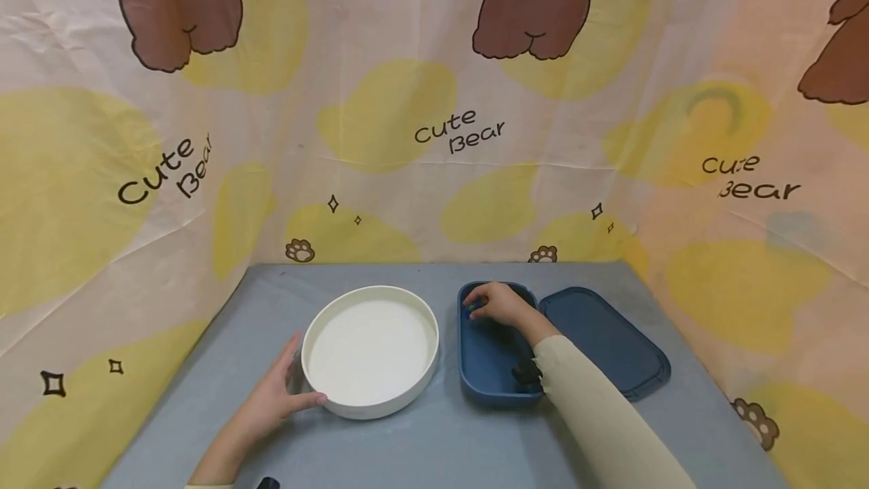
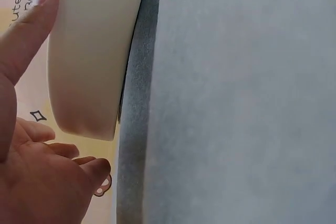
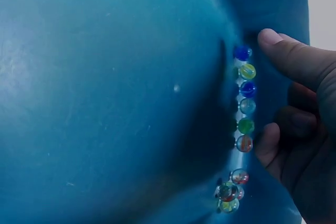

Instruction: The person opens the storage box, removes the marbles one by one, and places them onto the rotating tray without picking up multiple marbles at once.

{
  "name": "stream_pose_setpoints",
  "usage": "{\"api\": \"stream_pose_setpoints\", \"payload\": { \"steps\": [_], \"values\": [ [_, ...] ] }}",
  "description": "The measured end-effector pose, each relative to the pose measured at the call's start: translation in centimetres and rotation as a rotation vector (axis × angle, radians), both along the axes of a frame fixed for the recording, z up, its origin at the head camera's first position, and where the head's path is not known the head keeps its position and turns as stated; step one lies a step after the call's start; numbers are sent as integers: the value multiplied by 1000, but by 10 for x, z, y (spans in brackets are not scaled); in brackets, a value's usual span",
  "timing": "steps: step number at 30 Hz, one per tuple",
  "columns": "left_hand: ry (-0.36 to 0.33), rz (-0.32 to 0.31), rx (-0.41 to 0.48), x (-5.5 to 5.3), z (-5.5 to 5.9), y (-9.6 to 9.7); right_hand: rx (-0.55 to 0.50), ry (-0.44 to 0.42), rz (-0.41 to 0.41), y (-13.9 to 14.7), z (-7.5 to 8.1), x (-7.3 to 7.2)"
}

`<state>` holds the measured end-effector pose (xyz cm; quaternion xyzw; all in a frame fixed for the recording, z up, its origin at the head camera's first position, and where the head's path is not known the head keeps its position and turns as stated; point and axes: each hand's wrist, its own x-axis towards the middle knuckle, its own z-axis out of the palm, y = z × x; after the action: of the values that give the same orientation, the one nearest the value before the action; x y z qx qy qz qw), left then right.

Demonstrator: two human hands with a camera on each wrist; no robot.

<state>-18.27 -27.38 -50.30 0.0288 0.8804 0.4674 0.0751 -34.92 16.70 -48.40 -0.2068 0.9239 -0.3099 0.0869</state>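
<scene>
A round white tray [image 1: 370, 353] with a low wall sits on the table. My left hand [image 1: 271, 391] is at its near left side, the thumb by the rim and the fingers spread along the outside. In the left wrist view the thumb [image 2: 31, 30] overlaps the tray's wall [image 2: 94, 51]. My right hand [image 1: 501, 304] reaches into a blue rectangular container [image 1: 485, 368], at its far end. Several glass marbles [image 3: 245, 106] lie in a row along the container's wall, a few bunched at one end. The right thumb and fingers [image 3: 299, 56] are spread beside the row, holding no marble.
A dark blue lid [image 1: 604, 338] lies on the table right of the container, close against it. Dark objects [image 1: 526, 372] show by the right cuff in the container. A printed cloth [image 1: 468, 195] hangs behind and around the grey table [image 1: 407, 451].
</scene>
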Motion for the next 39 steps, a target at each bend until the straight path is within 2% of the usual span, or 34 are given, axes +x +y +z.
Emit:
{"api": "stream_pose_setpoints", "payload": {
  "steps": [10,17,20,27,31,39],
  "values": [
    [-3,-1,39,-3,0,2,111,59,17,-3,-6,-2],
    [-14,-13,52,-5,0,2,120,63,5,-6,-4,-4],
    [-24,-18,56,-5,-1,2,132,56,-11,-7,-7,-5],
    [-29,-21,65,-2,-4,0,225,100,-4,-9,-14,-7],
    [-19,-27,79,-2,-5,-1,205,105,4,-8,-12,-6],
    [-10,-45,127,-3,-4,1,52,99,21,4,1,-6]
  ]
}}
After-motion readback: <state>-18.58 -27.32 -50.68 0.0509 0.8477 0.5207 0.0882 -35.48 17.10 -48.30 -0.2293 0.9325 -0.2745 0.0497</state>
